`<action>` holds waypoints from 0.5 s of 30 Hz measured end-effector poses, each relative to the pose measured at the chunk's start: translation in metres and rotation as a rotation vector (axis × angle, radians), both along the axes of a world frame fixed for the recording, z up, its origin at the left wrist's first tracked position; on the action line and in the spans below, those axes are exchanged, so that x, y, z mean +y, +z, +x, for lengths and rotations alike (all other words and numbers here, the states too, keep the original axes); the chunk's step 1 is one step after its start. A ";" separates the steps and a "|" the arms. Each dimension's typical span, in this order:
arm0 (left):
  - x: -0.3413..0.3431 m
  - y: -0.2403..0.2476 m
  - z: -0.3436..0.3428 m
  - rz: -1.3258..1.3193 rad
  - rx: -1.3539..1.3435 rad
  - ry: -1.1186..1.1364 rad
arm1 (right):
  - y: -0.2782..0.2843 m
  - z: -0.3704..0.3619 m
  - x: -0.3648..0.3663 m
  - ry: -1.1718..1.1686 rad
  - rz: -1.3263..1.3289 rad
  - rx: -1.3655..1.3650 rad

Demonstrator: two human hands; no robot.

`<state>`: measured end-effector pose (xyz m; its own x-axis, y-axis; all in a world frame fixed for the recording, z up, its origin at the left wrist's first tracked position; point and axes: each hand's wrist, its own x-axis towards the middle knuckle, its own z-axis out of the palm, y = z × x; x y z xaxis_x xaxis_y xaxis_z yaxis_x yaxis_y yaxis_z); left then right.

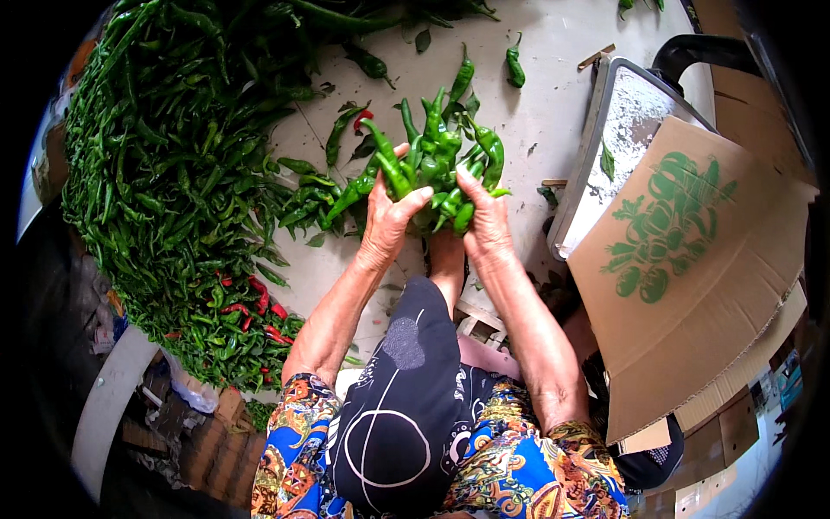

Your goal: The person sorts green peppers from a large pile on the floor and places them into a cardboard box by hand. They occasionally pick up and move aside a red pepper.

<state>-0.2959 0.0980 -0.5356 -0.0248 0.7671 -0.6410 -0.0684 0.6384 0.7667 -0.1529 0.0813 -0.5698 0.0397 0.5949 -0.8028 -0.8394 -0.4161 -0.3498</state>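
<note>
Between my two hands is a bunch of long green peppers [439, 151], held up over the pale floor. My left hand [391, 212] is closed on the bunch's left side, thumb pointing inward. On the right side, my right hand [486, 216] grips the same bunch with its thumb on top. Loose green peppers [304, 197] lie on the floor just left of my left hand. A red pepper [363, 119] shows behind the bunch, partly covered by other peppers. The undersides of my fingers are hidden by the peppers.
A large heap of green peppers [173, 173] fills the left, with several red peppers [259, 298] low in it. At right stand a cardboard box [692, 346] with a green vegetable print and a grey-rimmed scale [566, 203] dusted white. Single peppers [515, 65] lie farther off.
</note>
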 end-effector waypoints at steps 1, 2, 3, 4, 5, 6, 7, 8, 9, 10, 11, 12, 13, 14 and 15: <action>-0.003 -0.002 0.001 0.000 -0.029 0.030 | -0.002 -0.007 -0.004 -0.027 -0.007 -0.022; -0.005 -0.005 0.002 -0.002 -0.059 0.060 | -0.008 -0.005 -0.007 -0.005 -0.054 0.043; -0.007 -0.006 0.002 -0.004 -0.074 0.090 | -0.009 -0.003 -0.005 0.017 -0.103 0.124; -0.006 -0.006 -0.001 -0.031 -0.073 0.048 | -0.009 -0.001 -0.006 0.026 -0.092 0.099; -0.006 -0.007 -0.002 -0.060 -0.084 0.032 | -0.008 0.001 -0.007 0.035 -0.081 0.073; -0.005 -0.008 -0.002 -0.088 -0.095 0.016 | -0.006 0.003 -0.007 0.044 -0.070 0.047; -0.005 -0.009 -0.002 -0.117 -0.107 0.000 | -0.007 0.004 -0.008 0.088 -0.031 0.004; -0.005 -0.010 -0.002 -0.145 -0.119 -0.015 | -0.008 0.004 -0.008 0.132 0.007 -0.039; -0.003 -0.009 -0.003 -0.148 -0.127 -0.022 | -0.008 0.006 -0.006 0.173 0.051 -0.085; -0.001 -0.007 -0.003 -0.151 -0.136 -0.030 | -0.008 0.008 -0.003 0.194 0.050 -0.042; 0.000 -0.005 -0.005 -0.153 -0.144 -0.037 | -0.006 0.010 -0.003 0.246 0.067 -0.035; -0.004 -0.005 -0.009 -0.135 -0.161 -0.044 | 0.004 0.012 0.002 0.303 0.086 -0.025; -0.008 0.001 -0.013 -0.135 -0.135 -0.086 | 0.011 0.015 0.004 0.355 0.099 -0.022; -0.013 0.005 -0.016 -0.085 -0.149 -0.047 | 0.017 0.015 0.002 0.423 0.121 -0.006; -0.021 0.013 -0.019 -0.037 -0.159 -0.007 | 0.032 0.011 0.001 0.431 0.115 0.004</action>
<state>-0.3147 0.0773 -0.5229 0.0850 0.7424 -0.6646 -0.1824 0.6673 0.7221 -0.1422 0.0825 -0.5375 -0.2349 0.6415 -0.7302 -0.5991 -0.6872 -0.4110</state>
